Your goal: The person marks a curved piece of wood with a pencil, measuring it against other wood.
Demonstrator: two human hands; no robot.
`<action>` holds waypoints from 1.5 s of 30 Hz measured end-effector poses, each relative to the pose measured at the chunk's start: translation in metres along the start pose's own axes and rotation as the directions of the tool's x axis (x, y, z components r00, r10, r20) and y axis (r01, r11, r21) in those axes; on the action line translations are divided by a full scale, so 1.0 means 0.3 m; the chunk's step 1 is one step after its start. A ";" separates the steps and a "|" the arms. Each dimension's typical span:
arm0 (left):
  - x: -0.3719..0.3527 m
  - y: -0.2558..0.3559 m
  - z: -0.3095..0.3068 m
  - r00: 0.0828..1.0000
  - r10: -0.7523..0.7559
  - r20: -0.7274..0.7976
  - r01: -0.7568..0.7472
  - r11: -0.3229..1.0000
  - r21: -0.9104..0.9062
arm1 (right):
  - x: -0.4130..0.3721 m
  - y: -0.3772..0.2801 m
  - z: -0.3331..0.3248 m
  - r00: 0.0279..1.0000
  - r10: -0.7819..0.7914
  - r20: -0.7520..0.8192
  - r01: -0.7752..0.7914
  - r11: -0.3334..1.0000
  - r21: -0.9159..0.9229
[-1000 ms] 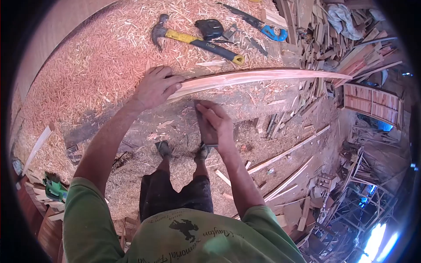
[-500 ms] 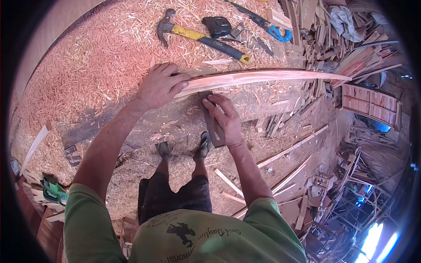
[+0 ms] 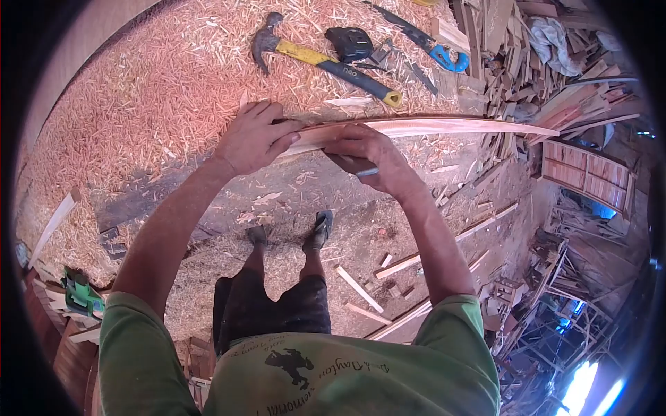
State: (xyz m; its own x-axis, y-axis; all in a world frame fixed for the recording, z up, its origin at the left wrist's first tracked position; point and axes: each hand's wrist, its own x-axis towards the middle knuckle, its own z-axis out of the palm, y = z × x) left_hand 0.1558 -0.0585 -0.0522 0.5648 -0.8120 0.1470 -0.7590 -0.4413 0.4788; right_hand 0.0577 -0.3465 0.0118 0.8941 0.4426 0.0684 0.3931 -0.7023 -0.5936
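Head view showed both hands at the near-left part of a long curved wooden strip (image 3: 444,125), which lay across the bench (image 3: 156,197) and tapered toward the right. The left hand (image 3: 255,141) covered the strip's left end, so that end could not be seen; its thumb lay along the wood, and I could not tell whether the fingers gripped or merely pressed. Just beside it, the right hand (image 3: 371,158) had its fingers closed on a dark flat piece (image 3: 368,171), mostly hidden in the palm, with only a shiny edge showing below; the fingers also masked where it met the wood. Beyond the strip, the end of the hammer (image 3: 347,73) lay near its far edge, leaving a narrow gap there, while the tape measure (image 3: 349,44) sat farther off. Small metal bits beside the tape were hard to make out, and the blue-handled saw (image 3: 447,59) ran up to the top of the picture. Wood shavings (image 3: 152,104) spread widely left of the hammer. On the near side, a dark band of board with scattered chips gave room between the strip and the bench's edge. The strip's thin tip reached toward heaped offcuts (image 3: 517,62); contact there was unclear. Dark rounded borders cut off the corners, and glare washed out the lower right.
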 end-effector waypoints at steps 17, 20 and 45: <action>0.012 0.027 -0.032 0.992 -0.008 0.126 0.000 0.998 0.069 | -0.282 -0.132 0.176 0.935 0.121 -0.332 -0.213 0.943 -0.257; 0.011 0.026 -0.025 0.996 0.043 0.075 -0.051 0.993 0.108 | -0.285 -0.077 0.106 0.943 0.114 -0.314 -0.203 0.941 -0.270; 0.020 0.050 -0.036 0.994 -0.005 0.110 -0.006 0.995 0.098 | -0.299 0.037 0.206 0.936 0.025 -0.351 -0.101 0.975 -0.198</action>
State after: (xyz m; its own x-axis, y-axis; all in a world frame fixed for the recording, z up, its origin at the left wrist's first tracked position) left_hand 0.1513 -0.0659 -0.0348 0.5291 -0.8472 0.0486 -0.7905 -0.4713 0.3911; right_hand -0.0313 -0.3594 -0.0505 0.9223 0.2010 0.3301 0.3357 -0.8397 -0.4268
